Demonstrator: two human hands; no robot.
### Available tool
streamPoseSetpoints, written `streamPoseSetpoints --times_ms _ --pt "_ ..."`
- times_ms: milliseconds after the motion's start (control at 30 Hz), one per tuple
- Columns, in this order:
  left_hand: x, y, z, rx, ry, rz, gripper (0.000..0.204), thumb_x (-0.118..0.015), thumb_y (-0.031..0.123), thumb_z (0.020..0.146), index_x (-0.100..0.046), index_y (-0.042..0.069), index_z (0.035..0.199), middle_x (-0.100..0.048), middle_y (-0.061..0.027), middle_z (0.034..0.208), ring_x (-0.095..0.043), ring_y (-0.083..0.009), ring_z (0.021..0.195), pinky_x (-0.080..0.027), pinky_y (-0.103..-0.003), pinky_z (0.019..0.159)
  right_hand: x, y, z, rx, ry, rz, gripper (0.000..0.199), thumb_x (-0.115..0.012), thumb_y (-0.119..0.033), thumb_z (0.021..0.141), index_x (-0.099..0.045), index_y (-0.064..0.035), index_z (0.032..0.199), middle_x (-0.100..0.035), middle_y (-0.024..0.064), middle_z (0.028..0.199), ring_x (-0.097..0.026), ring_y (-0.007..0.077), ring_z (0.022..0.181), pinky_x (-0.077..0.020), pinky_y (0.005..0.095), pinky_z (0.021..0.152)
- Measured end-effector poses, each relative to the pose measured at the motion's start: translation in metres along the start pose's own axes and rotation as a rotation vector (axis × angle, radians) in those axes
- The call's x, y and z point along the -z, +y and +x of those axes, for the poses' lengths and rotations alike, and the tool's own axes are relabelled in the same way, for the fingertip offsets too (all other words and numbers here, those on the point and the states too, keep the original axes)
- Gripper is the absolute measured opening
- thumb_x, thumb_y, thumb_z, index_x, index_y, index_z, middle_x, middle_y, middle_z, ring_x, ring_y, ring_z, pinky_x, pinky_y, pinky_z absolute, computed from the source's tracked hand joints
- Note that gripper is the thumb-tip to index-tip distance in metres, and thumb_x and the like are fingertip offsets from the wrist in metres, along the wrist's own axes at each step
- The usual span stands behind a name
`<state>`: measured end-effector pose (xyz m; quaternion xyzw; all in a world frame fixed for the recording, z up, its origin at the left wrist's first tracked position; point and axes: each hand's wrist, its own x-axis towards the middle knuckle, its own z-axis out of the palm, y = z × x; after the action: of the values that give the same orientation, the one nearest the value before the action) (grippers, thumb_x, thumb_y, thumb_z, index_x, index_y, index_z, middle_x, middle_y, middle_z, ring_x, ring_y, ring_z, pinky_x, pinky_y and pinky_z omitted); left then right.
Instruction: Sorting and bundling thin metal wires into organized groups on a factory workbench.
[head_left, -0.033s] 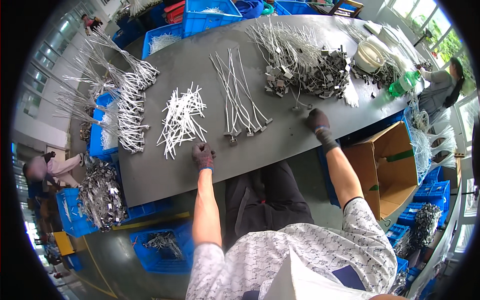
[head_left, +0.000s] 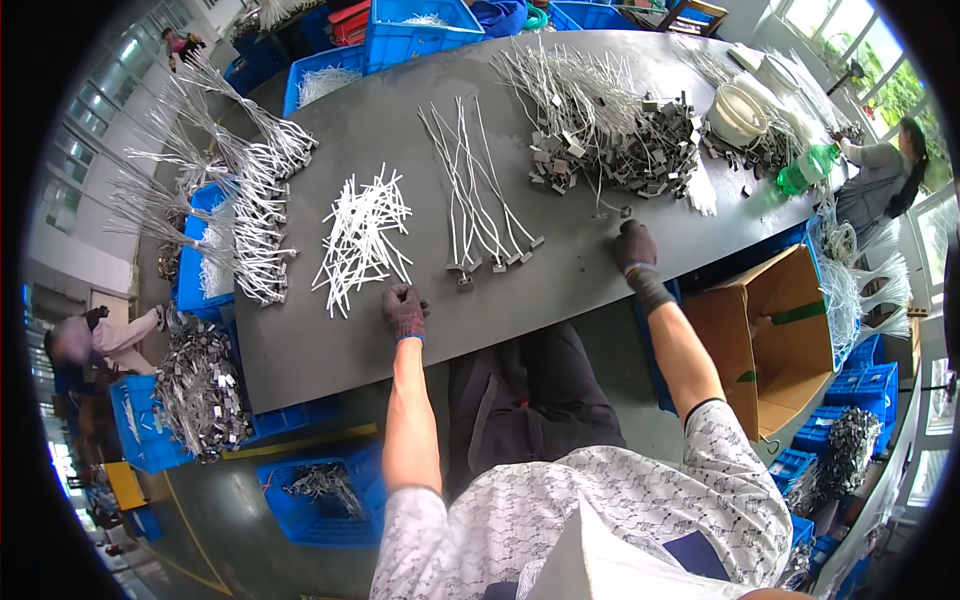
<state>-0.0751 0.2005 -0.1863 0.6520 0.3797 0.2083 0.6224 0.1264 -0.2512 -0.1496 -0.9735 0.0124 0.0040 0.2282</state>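
My left hand (head_left: pixel 405 311), in a dark knitted glove, rests on the grey table (head_left: pixel 330 355) with its fingers curled in. Just beyond it lies a loose pile of short white tubes (head_left: pixel 365 235). My right hand (head_left: pixel 635 247), also gloved, is closed near the table's front edge. A small metal block (head_left: pixel 627 212) sits right at its fingertips; whether they grip it is hidden. Between my hands, several wires with metal end blocks (head_left: pixel 478 220) are spread out. Beyond the right hand is a heap of wired metal blocks (head_left: pixel 620 150).
Bundled wires (head_left: pixel 265 220) line the table's left edge. At the right are a white tub (head_left: pixel 738 113), a green bottle (head_left: pixel 808 168) and a co-worker (head_left: pixel 890 170). An open cardboard box (head_left: pixel 770 335) stands below the edge. A blue crate (head_left: pixel 325 500) is on the floor.
The small metal block by my right fingertips has shifted slightly right. My right hand has turned and moved a little; my left hand stays in place.
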Motion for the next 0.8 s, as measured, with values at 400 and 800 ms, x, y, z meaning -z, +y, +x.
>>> streamPoseSetpoints --times_ms 400,800 --pt "0.008 0.0 0.001 0.06 -0.053 -0.085 0.023 -0.069 0.011 0.092 -0.059 0.001 0.109 -0.067 -0.0075 0.078 -0.064 -0.0151 0.053 -0.054 -0.029 0.045 0.014 -0.047 -0.001 0.098 0.182 -0.228 0.037 -0.064 -0.033 0.087 -0.066 -0.01 0.115 -0.055 0.0266 0.137 -0.06 0.0465 0.111 -0.0531 0.0531 0.087" --pt "0.013 0.007 -0.006 0.078 -0.065 -0.094 0.021 -0.069 0.013 0.093 -0.062 0.0 0.108 -0.069 -0.0081 0.08 -0.065 -0.0148 0.058 -0.054 -0.029 0.048 -0.018 0.005 -0.102 -0.367 -0.282 1.012 0.026 -0.062 -0.025 0.096 -0.067 -0.0061 0.114 -0.07 0.0163 0.092 -0.066 0.0372 0.075 -0.0531 0.0394 0.069"
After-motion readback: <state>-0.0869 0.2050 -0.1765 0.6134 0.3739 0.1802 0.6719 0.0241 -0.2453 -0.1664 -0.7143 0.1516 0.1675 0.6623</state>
